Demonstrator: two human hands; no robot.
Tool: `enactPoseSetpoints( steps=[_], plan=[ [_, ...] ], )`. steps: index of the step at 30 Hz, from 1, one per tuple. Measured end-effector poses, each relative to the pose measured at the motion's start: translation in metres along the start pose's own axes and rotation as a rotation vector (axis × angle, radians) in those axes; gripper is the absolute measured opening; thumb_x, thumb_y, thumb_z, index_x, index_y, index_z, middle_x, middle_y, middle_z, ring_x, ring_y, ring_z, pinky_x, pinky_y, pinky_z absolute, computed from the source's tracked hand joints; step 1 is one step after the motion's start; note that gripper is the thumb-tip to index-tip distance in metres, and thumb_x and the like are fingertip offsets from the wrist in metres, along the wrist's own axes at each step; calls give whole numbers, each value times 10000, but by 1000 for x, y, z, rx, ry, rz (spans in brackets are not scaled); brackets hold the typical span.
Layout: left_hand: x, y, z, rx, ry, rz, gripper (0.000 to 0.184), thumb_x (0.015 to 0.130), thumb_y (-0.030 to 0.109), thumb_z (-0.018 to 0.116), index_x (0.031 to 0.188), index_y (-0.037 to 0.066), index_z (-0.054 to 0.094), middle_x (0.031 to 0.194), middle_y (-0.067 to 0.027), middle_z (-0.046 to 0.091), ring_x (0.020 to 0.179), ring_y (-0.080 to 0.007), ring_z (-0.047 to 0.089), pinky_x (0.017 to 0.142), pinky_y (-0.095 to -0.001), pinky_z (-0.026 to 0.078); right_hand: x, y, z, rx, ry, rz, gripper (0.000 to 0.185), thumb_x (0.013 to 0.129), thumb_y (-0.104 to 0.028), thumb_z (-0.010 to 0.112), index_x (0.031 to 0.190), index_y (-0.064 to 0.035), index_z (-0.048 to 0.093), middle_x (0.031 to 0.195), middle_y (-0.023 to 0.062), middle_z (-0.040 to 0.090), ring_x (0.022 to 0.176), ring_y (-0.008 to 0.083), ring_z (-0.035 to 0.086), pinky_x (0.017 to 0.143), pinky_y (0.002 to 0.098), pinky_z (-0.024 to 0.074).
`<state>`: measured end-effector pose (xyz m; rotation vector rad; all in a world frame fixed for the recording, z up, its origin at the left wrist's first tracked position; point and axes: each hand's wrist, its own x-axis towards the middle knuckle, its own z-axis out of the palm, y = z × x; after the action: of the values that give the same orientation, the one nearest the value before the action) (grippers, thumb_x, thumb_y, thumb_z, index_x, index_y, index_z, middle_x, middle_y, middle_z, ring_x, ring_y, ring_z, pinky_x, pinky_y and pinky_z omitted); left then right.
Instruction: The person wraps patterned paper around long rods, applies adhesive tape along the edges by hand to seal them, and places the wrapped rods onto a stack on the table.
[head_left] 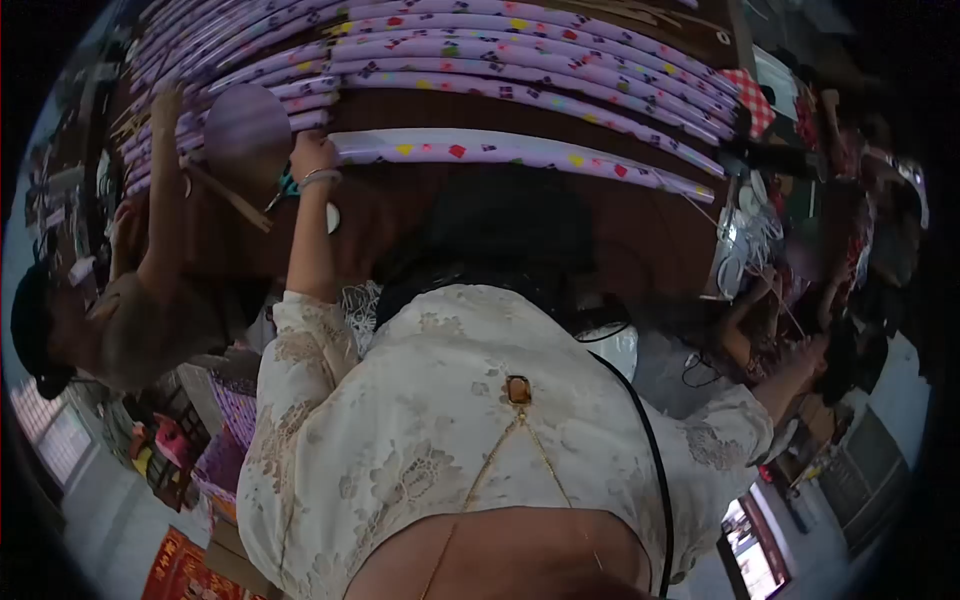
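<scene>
A long lilac tube (510, 150) with small coloured patterns lies across the dark table. My left hand (314, 153), with a bracelet at the wrist, is closed round its left end. Teal-handled scissors (287, 184) are just below that hand; whether it touches them I cannot tell. From the tube's right end a thin string (742, 250) runs taut down to the right. It reaches my right hand (803, 362), stretched far out to the side and closed near the string's end, its fingers dim and partly blurred.
Several similar patterned tubes (520, 62) lie side by side along the far part of the table (660, 235). On the left, a co-worker's arm (163, 190) reaches over more tubes. White string bundles (757, 232) hang at the right, near another person's arm (738, 335).
</scene>
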<state>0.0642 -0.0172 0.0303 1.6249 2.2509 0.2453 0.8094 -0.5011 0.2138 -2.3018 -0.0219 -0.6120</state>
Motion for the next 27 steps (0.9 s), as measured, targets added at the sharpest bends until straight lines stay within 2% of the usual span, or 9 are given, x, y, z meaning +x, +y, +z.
enactPoseSetpoints(
  steps=[5, 10, 12, 13, 15, 19, 22, 26, 27],
  plan=[
    [-1, -3, 1, 13, 23, 116, 318, 727, 242, 559, 1005, 91, 590, 970, -136, 632, 930, -315, 591, 805, -390, 455, -73, -9, 16, -53, 94, 156, 315, 883, -212, 432, 1013, 51, 546, 958, 212, 583, 847, 292, 569, 669, 360, 444],
    [-4, 7, -3, 73, 16, 134, 291, 731, 226, 556, 984, 87, 585, 945, -131, 635, 906, -317, 597, 781, -399, 460, -211, -57, 87, -66, -529, -763, 171, 845, -157, 540, 952, -27, 569, 887, 149, 569, 842, 293, 555, 718, 351, 449],
    [-8, 9, -4, 82, 57, 123, 275, 734, 218, 549, 974, 90, 592, 947, -127, 635, 909, -309, 598, 781, -401, 461, -259, -86, 116, 182, -813, -750, 160, 832, -153, 556, 937, -35, 580, 912, 161, 541, 888, 311, 536, 733, 364, 447],
    [-9, 8, -5, 32, 64, 128, 272, 732, 233, 561, 963, 96, 603, 951, -123, 635, 915, -305, 596, 792, -399, 458, -282, -105, 126, 143, -603, -1007, 192, 811, -171, 583, 941, -29, 581, 916, 152, 541, 902, 309, 533, 751, 374, 444],
    [-4, -2, 1, 26, 89, 153, 283, 725, 251, 575, 960, 95, 608, 952, -120, 636, 915, -304, 596, 797, -396, 456, -306, -130, 139, 188, -871, -899, 149, 797, -160, 582, 897, -53, 606, 933, 134, 516, 866, 319, 522, 733, 390, 437],
    [2, -11, 7, 18, 139, 144, 337, 705, 280, 615, 957, 56, 609, 951, -142, 631, 905, -312, 594, 808, -384, 452, -299, -113, 166, 41, -1011, -979, 142, 789, -161, 590, 864, -41, 604, 894, 129, 524, 869, 304, 523, 740, 385, 439],
    [-4, -4, -1, -11, 93, 125, 325, 706, 251, 615, 945, 30, 601, 937, -142, 631, 888, -285, 599, 798, -377, 453, -248, -83, 151, 212, -909, -760, 141, 783, -151, 590, 853, -30, 595, 858, 130, 537, 835, 293, 529, 712, 369, 440],
    [1, -7, 2, 59, 117, 144, 318, 707, 227, 623, 941, 14, 591, 920, -145, 626, 851, -275, 595, 782, -364, 456, -114, 19, 131, 615, -670, 633, 198, 848, -167, 515, 876, 16, 584, 769, 61, 545, 645, 155, 500, 605, 292, 407],
    [6, -13, 3, 62, 93, 166, 358, 705, 257, 623, 967, 15, 589, 949, -158, 619, 883, -305, 584, 794, -390, 446, -81, 56, 130, 626, -666, 531, 235, 863, -187, 500, 924, 28, 575, 770, 56, 534, 638, 140, 484, 598, 282, 402]
  ],
)
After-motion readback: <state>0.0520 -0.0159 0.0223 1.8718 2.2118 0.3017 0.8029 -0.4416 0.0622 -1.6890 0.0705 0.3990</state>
